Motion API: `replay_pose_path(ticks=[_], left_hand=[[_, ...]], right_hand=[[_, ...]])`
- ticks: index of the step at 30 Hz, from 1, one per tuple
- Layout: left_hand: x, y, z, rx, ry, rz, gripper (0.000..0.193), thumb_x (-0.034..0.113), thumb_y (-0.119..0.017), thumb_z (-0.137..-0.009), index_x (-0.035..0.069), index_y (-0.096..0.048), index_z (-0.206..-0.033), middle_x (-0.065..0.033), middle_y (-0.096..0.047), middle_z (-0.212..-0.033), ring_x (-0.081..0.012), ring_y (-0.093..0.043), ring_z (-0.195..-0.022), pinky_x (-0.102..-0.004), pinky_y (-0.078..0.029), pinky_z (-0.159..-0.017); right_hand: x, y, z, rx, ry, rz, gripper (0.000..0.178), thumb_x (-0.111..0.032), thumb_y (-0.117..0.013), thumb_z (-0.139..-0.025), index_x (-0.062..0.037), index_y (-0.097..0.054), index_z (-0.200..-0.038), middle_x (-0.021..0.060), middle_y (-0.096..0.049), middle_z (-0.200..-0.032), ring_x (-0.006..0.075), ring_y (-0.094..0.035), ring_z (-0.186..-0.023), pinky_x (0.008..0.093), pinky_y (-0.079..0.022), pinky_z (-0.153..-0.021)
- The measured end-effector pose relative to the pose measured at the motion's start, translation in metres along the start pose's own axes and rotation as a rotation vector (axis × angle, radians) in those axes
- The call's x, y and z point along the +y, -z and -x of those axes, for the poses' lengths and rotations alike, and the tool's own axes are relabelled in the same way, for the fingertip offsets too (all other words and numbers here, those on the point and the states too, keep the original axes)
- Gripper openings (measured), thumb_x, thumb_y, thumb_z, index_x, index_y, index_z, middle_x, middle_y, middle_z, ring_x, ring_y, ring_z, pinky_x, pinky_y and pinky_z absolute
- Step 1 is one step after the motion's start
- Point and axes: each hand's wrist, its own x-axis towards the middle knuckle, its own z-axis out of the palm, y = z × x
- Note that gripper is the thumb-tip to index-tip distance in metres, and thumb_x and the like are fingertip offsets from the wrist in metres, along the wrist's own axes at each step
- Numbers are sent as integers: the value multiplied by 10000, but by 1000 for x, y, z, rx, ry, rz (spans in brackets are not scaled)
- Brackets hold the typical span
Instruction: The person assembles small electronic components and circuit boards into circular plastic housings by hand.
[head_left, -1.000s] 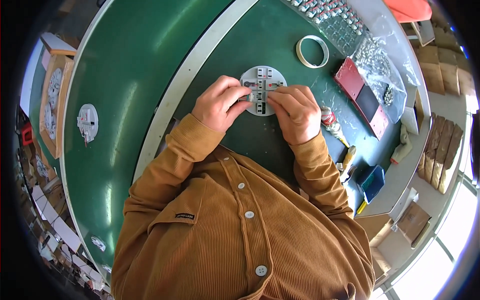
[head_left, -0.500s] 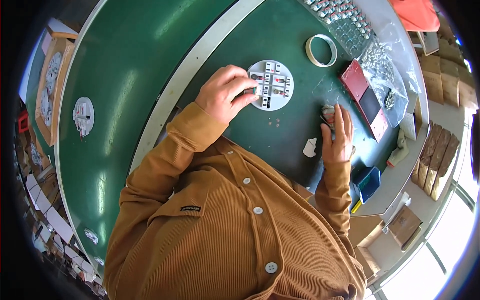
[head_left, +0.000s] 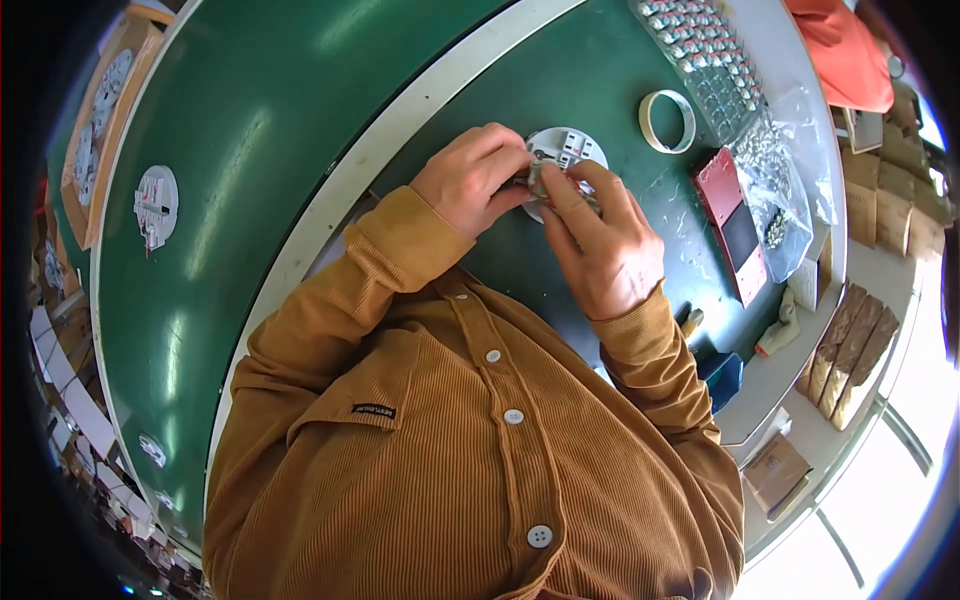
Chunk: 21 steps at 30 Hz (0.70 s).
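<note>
A white round plate (head_left: 565, 143) with white blocks and small parts on its face lies on the green table in front of me. At its left edge, my left hand (head_left: 474, 180) is closed, thumb and fingers pinching something small and mostly hidden. My right hand (head_left: 604, 232) reaches over the plate's near right side, and its thumb and fingertips meet those of the left. A small greyish piece shows between the right fingertips, too covered to name. Both hands hide much of the plate's lower half.
A tape roll (head_left: 667, 122) lies right of the plate. Beyond are a dark red case (head_left: 728, 225), a clear bag of small metal parts (head_left: 785, 190) and a tray of small parts (head_left: 700, 40). Another round plate (head_left: 156, 208) lies on the green surface at left, past a pale rail (head_left: 375, 140).
My right hand has left the striped bundle at the right and come to the plate beside my left hand. The bundle no longer shows on the table.
</note>
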Motion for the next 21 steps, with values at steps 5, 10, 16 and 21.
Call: replay_pose_path(ticks=[5, 10, 16, 21], left_hand=[[0, 0, -2, -5, 74, 79, 458, -83, -808, -727, 51, -701, -1151, -55, -660, -1136, -218, -661, -919, -303, -560, -817], [-3, 3, -3, -44, 54, 98, 469, -44, -807, -750, 56, -693, -1194, -50, -662, -1181, -237, -662, -1016, -330, -560, -886], [17, -12, -15, 36, -96, -65, 410, 38, -817, -784, 66, -712, -1179, -41, -671, -1250, -249, -640, -1133, -380, -520, -1009], [24, -26, -16, 28, -150, -136, 341, 81, -838, -782, 70, -742, -1109, -36, -675, -1297, -246, -629, -1180, -396, -487, -1066]], right_hand=[[-8, -3, -2, -30, 23, 150, 413, -49, -770, -889, -131, -763, -1294, 72, -701, -1276, 218, -711, -908, 307, -567, -785], [15, 12, -5, -61, -117, -293, 381, -26, -722, -926, -64, -750, -1304, 104, -738, -1251, 239, -718, -954, 296, -567, -841], [31, 15, 33, 184, -365, -405, 358, -11, -713, -941, -5, -740, -1298, 138, -752, -1228, 250, -719, -992, 315, -568, -886], [23, -3, 36, 179, -329, -345, 363, -16, -743, -928, 4, -744, -1291, 145, -751, -1224, 247, -718, -993, 316, -568, -890]])
